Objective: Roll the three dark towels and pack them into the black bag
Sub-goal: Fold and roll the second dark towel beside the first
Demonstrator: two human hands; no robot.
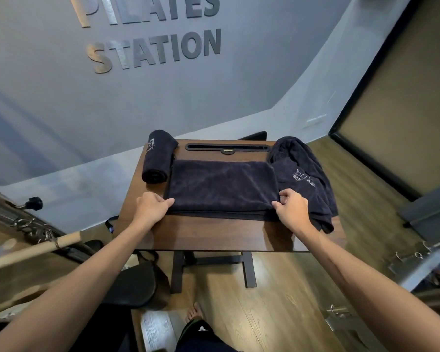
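Head view: my left hand (154, 208) and right hand (291, 208) each pinch a near corner of the folded towel (221, 185), flat mid-table (214, 235), ready to roll it away from me. 1 rolled towel (158, 158) lies left, 1 crumpled towel (305, 174) overhangs the right edge, leaving little room; the black bag (135, 285) sits on the floor, lower left.

Dark wood desk (214, 235) on black legs, slot (226, 147) along far edge; rolled towel (158, 157) far left; folded towel (221, 189) flat at centre; crumpled towel (305, 174) overhanging right edge.
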